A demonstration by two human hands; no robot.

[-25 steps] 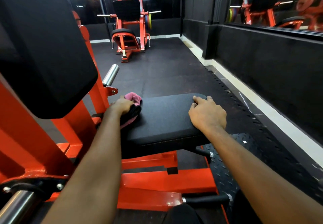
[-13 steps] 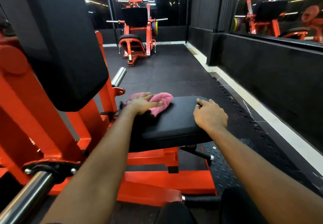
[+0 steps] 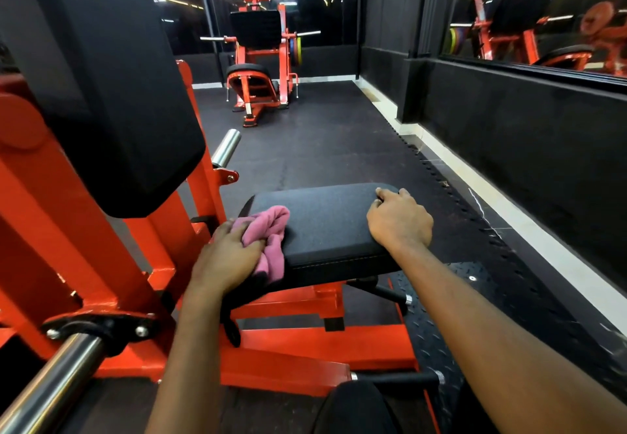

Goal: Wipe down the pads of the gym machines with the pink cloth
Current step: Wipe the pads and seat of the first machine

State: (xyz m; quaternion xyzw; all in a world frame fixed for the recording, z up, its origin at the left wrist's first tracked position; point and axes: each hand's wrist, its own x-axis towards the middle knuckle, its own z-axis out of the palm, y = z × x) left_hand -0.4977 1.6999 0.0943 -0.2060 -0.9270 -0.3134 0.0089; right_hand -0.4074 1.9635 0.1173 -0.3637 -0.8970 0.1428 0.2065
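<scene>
A black seat pad (image 3: 325,223) sits low on an orange machine frame (image 3: 305,342) in the middle of the view. My left hand (image 3: 227,257) holds the bunched pink cloth (image 3: 269,235) against the pad's near left corner, with part of the cloth hanging over the edge. My right hand (image 3: 398,218) rests on the pad's right side, its fingers curled over the far right corner. A large black back pad (image 3: 112,87) stands upright at the left, above the seat.
A steel bar (image 3: 51,386) sticks out at the lower left and another steel peg (image 3: 226,147) behind the back pad. A second orange machine (image 3: 259,60) stands at the far end of the black rubber floor (image 3: 322,142). A black wall with mirror (image 3: 536,16) runs along the right.
My left hand has drawn the cloth back from the pad's far left toward the near left corner. My right hand has stayed on the pad's right side.
</scene>
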